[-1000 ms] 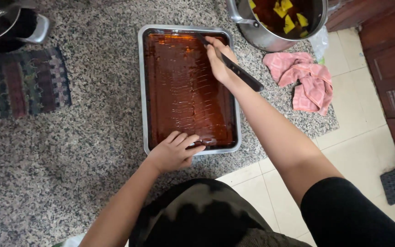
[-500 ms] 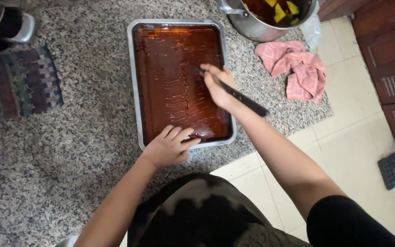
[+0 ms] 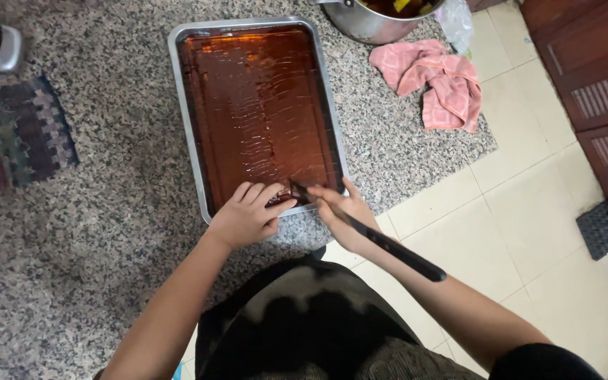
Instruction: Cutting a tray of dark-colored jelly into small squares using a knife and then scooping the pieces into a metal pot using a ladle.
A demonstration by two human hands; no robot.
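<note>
From the head view, the left hand (image 3: 246, 214) is pressing down on the near edge of the metal tray (image 3: 186, 127), probably to keep it from sliding. The right hand (image 3: 341, 211) is gripping a black knife (image 3: 381, 243), its tip touching the brown jelly slab (image 3: 258, 105) at the tray's near end. A pink towel (image 3: 438, 81) is lying nearby.

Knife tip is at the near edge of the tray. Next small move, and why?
Probably lift the knife and start another line beside this one: the right hand has its tip at the near rim of the tray, and the left hand braces that edge.
</note>
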